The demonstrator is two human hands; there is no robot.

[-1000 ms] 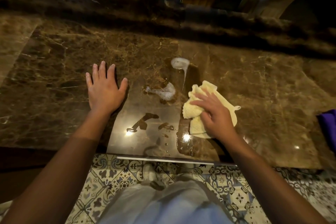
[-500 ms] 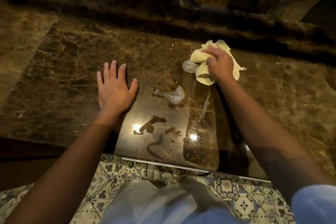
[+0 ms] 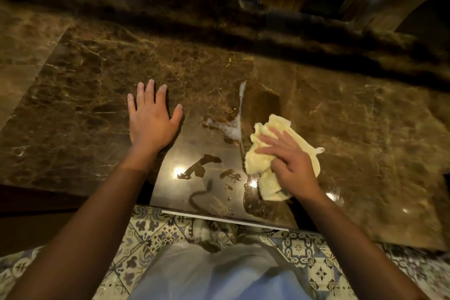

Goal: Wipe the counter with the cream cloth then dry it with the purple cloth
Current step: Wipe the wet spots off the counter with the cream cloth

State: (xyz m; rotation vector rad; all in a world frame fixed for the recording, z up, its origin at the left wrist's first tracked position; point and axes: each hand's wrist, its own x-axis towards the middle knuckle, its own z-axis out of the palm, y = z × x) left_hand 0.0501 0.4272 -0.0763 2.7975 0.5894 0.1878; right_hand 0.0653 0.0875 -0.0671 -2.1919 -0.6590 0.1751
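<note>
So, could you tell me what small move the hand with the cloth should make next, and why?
Probably slide the cream cloth leftward and slightly away. The right hand presses it beside a white foamy smear that remains on the counter, with a thin streak running farther back. The left hand rests flat, clear of that path.

right hand [image 3: 291, 164] presses cream cloth [image 3: 261, 153] | left hand [image 3: 151, 117] flat on counter [image 3: 365, 117]

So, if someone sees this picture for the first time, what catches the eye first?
Probably the cream cloth, bright on the dark marble counter, pressed down under the right hand. Next, the white foamy streak just left of the cloth, and the left hand lying flat beyond it.
</note>
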